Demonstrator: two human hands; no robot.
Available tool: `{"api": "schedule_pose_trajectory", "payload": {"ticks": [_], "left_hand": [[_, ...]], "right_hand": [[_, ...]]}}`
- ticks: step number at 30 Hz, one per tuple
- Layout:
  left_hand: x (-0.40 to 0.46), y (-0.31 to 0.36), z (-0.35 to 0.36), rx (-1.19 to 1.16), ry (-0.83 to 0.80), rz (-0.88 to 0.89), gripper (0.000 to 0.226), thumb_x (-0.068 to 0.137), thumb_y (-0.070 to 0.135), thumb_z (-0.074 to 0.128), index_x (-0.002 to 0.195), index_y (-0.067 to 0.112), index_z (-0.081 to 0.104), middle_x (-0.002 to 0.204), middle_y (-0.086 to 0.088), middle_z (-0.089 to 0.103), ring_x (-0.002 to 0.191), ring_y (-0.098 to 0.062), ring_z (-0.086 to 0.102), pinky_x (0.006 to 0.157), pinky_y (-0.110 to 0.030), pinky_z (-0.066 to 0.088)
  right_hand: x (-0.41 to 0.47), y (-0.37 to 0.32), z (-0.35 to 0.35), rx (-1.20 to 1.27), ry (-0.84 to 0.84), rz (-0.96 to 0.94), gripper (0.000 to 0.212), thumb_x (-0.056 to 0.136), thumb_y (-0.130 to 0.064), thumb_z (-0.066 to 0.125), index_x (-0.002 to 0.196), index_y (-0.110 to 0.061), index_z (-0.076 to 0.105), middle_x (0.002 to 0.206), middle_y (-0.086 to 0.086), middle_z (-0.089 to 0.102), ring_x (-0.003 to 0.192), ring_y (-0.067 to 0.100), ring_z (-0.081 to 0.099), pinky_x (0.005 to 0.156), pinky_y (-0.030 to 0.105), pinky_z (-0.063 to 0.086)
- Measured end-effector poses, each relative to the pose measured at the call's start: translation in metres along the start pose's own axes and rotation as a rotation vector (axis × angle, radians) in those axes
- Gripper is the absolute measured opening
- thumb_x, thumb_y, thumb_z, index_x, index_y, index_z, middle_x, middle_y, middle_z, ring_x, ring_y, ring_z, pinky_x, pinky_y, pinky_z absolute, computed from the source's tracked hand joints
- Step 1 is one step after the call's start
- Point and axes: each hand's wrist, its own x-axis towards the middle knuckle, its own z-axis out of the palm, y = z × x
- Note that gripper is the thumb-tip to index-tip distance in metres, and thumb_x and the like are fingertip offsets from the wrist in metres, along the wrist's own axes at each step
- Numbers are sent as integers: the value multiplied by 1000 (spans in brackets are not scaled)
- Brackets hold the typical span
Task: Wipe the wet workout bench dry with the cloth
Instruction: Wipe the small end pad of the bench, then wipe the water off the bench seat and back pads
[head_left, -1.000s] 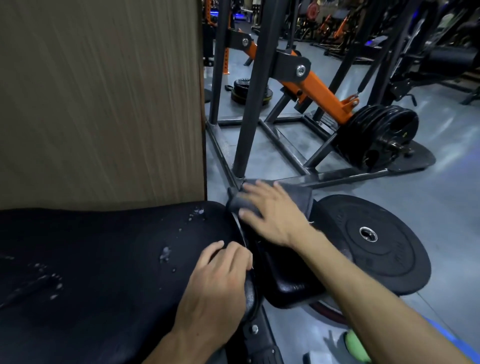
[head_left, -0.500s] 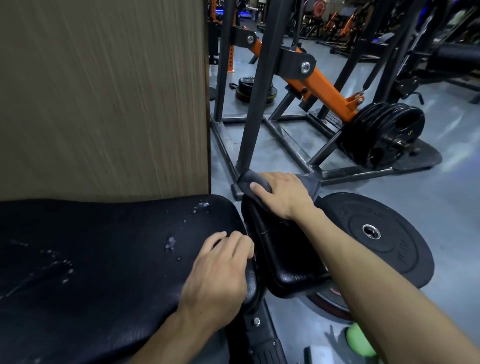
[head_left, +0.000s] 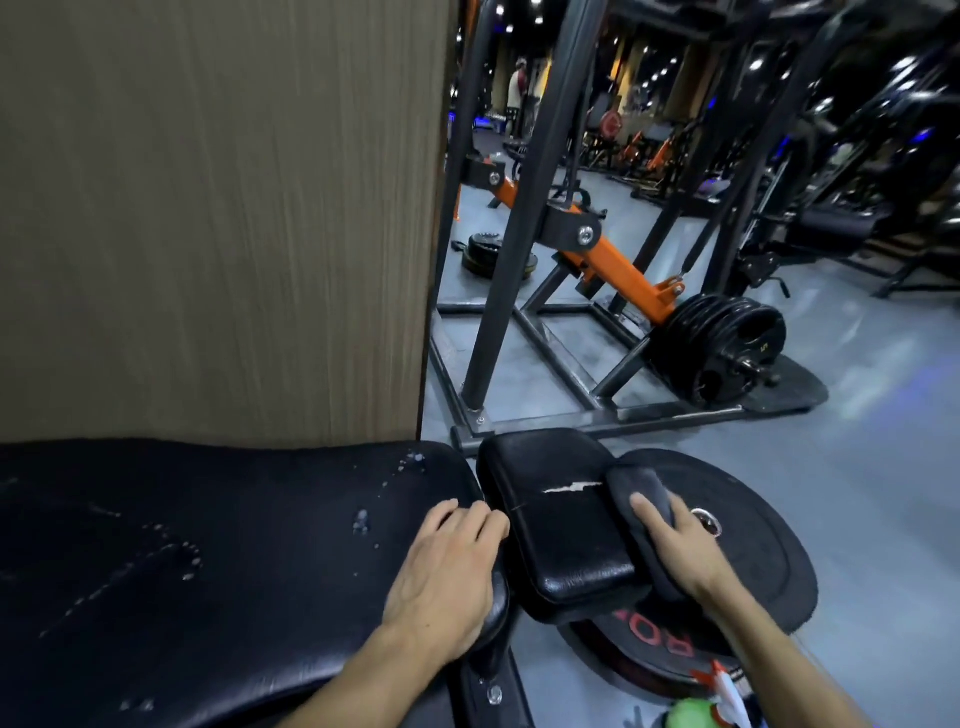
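The black padded bench (head_left: 208, 561) fills the lower left, with water drops (head_left: 361, 521) near its right end and faint wet streaks further left. A smaller black seat pad (head_left: 561, 525) with a torn white crack sits right of it. My left hand (head_left: 447, 577) lies flat over the right end of the long pad, holding nothing. My right hand (head_left: 675, 545) presses a dark grey cloth (head_left: 639, 499) against the right side of the seat pad.
A brown wall panel (head_left: 218, 208) rises behind the bench. Black weight plates (head_left: 748, 551) lie on the floor under and right of the seat pad. A black and orange machine frame (head_left: 613, 260) with stacked plates (head_left: 727, 348) stands beyond. A green object (head_left: 688, 714) lies bottom right.
My right hand has dragged the cloth from the far top edge of the seat pad over to its right side, nearer to me. My left hand has stayed on the bench end.
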Motion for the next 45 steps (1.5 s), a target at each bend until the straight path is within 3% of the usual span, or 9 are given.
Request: {"api": "schedule_pose_trajectory", "payload": {"ticks": [6, 12, 15, 19, 23, 29, 35, 41, 45], "left_hand": [[-7, -5, -19, 56, -129, 95, 64, 83, 5, 49, 142, 24, 36, 132, 5, 45, 112, -14, 56, 124, -41, 7], [-51, -40, -69, -39, -29, 48, 57, 87, 7, 40, 138, 33, 41, 134, 18, 41, 120, -3, 50, 123, -31, 5], [-87, -59, -83, -68, 21, -41, 51, 91, 9, 39, 134, 36, 43, 130, 23, 41, 118, 2, 48, 120, -25, 7], [-143, -86, -89, -79, 124, -139, 47, 78, 14, 64, 115, 40, 54, 112, 26, 47, 95, 7, 52, 103, -18, 35], [-186, -107, -102, -36, 142, -162, 46, 67, 23, 69, 106, 42, 55, 108, 25, 50, 89, 7, 52, 90, -14, 33], [-214, -122, -105, -12, -28, -184, 36, 79, 45, 51, 110, 40, 69, 119, 22, 64, 111, 6, 50, 105, -11, 16], [-212, -132, -78, 11, -23, -82, 64, 99, 53, 14, 114, 34, 73, 125, 18, 67, 120, 2, 46, 110, -25, 17], [-205, -136, -67, 18, 68, -87, 45, 85, 52, 48, 114, 30, 74, 121, 15, 69, 117, -2, 48, 114, -28, 16], [-202, -139, -58, 9, 160, -78, 47, 80, 53, 53, 112, 28, 76, 119, 14, 71, 116, -3, 49, 114, -28, 18]], "right_hand": [[-35, -2, -2, -138, 129, -9, 40, 98, -43, 50, 128, -17, 55, 121, 15, 68, 114, 38, 61, 88, 40, 45], [-59, -42, 1, -308, 184, -82, 36, 101, -47, 36, 122, -21, 49, 113, 15, 69, 106, 39, 62, 77, 40, 42], [-74, -70, 29, -339, 135, -206, 34, 102, -46, 38, 124, -22, 49, 124, 12, 66, 114, 36, 59, 87, 40, 43], [-99, -82, 95, -367, 94, -370, 54, 102, -39, 39, 145, -7, 45, 147, 12, 52, 141, 31, 41, 117, 43, 25], [-116, -80, 106, -328, 85, -443, 55, 103, -38, 41, 152, -14, 36, 157, 2, 40, 150, 20, 25, 123, 35, 9], [-107, -69, 78, -477, -17, -447, 61, 99, -61, 31, 155, -41, 22, 164, -17, 11, 153, 9, 2, 121, 40, -9], [-98, -72, 98, -461, 147, -436, 53, 99, -47, 42, 150, -34, 38, 160, -12, 32, 151, 9, 18, 124, 39, 3], [-130, -82, 130, -225, 235, -476, 64, 93, -53, 32, 140, -16, 56, 145, -1, 55, 142, 13, 40, 122, 32, 10], [-189, -93, 175, -257, 91, -865, 52, 87, -43, 54, 136, -25, 59, 150, -9, 49, 142, 10, 40, 117, 35, 22]]}}
